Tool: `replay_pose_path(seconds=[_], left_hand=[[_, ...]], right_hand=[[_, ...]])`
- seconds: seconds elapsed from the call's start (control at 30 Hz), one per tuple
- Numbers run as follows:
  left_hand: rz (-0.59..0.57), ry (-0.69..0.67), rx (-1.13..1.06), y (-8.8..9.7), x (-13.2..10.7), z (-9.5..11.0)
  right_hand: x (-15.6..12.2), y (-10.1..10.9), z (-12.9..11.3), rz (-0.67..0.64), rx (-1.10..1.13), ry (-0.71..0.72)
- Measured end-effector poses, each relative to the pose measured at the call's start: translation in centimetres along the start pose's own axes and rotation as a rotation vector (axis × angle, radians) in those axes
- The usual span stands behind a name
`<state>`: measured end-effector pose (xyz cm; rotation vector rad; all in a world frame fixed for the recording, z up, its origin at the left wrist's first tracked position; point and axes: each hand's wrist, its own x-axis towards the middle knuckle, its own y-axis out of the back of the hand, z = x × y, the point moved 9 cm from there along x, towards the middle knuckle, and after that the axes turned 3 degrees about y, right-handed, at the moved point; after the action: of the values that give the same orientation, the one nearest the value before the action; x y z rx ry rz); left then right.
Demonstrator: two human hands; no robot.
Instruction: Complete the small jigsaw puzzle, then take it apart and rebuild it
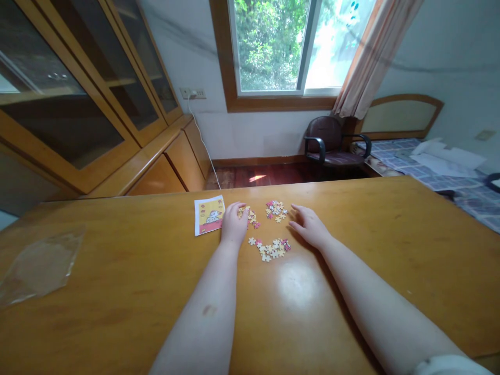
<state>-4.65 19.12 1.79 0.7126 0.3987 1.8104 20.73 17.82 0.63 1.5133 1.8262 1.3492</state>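
Observation:
Jigsaw puzzle pieces in cream, yellow and pink lie on the wooden table in three loose groups. My left hand (pixel 234 221) is at the left group (pixel 252 215), its fingers curved over some pieces; whether it holds one is hidden. Just left of that hand lies a picture card (pixel 208 214) with a white cartoon animal on yellow and pink. My right hand (pixel 308 225) rests to the right of the far group (pixel 276 209), thumb and fingers apart, nothing between them. Nearer to me is a third group (pixel 272 249) of pieces, between my forearms.
A clear plastic bag (pixel 41 263) lies flat at the table's left. The table's far edge (pixel 351 183) runs beyond the pieces. Behind it stand a dark office chair (pixel 328 138), a bed with a checked cover (pixel 394 156) and, at left, a glass-door cabinet (pixel 154 156).

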Motion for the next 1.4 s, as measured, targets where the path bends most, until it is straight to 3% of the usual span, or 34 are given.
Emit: replay_pose_path(seconds=[0.03,0.17,0.33,0.57,0.8,1.07,1.4], left_hand=[[0.003,0.003,-0.008,0.1,0.0,0.0],[0.029,0.022,-0.037,0.5,-0.1,0.0],[0.039,0.019,-0.026,0.6,-0.1,0.0],[0.039,0.030,-0.028,0.5,-0.1,-0.1],[0.041,0.025,-0.031,0.5,-0.1,-0.2],[0.042,0.030,-0.010,0.5,-0.2,-0.2],[0.047,0.009,-0.018,0.5,-0.1,-0.1]], right_hand=[[0.0,0.1,-0.3,-0.018,0.042,0.029],[-0.7,-1.5,-2.5,-0.307,0.223,0.139],[-1.2,-1.7,-4.1,-0.393,0.324,0.258],[-0.5,-2.0,-2.7,-0.294,0.372,0.181],[0.0,-0.1,-0.3,0.030,0.118,0.080],[0.0,-0.6,-0.7,-0.043,0.025,0.114],[0.3,-0.9,0.0,-0.094,0.086,0.067]])
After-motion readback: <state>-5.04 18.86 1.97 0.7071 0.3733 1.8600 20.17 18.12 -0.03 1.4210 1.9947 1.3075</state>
